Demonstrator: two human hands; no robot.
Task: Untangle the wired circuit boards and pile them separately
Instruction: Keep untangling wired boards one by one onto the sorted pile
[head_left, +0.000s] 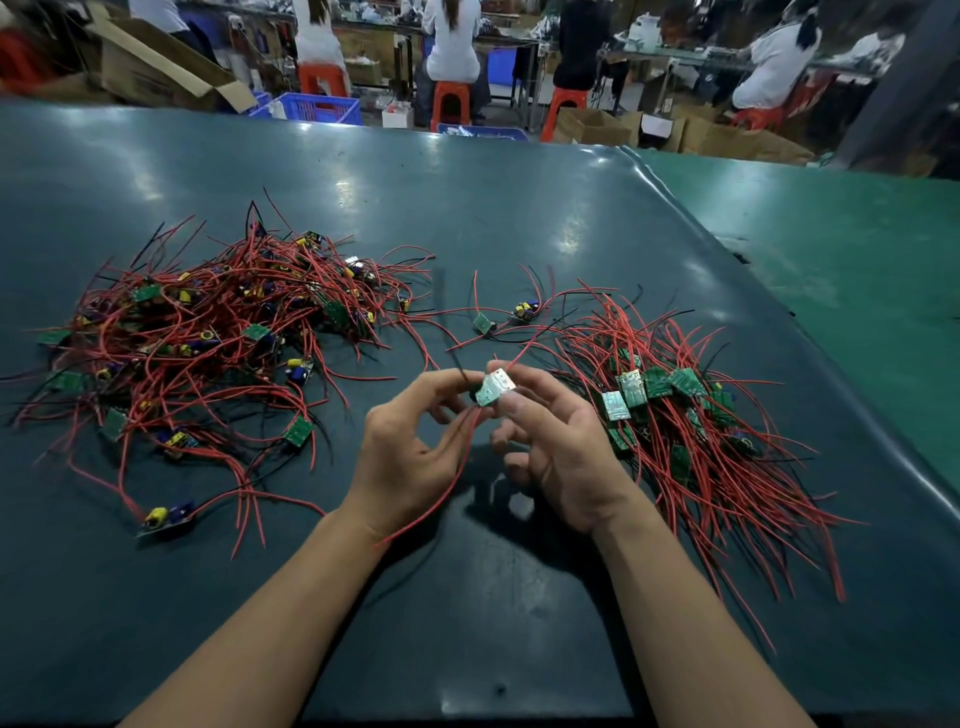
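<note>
Between the fingers of the left hand (410, 452) and right hand (556, 447), both pinching it, is one circuit board (494, 387), while beside the right fingers a sorted pile (670, 415) lies on the counter (467, 597) and, beyond the left fingers, the bigger tangled heap (208, 338) still waits.

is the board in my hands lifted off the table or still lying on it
Lifted. The circuit board is pinched between the left hand and right hand, above the table, its red wires hanging down.
</note>
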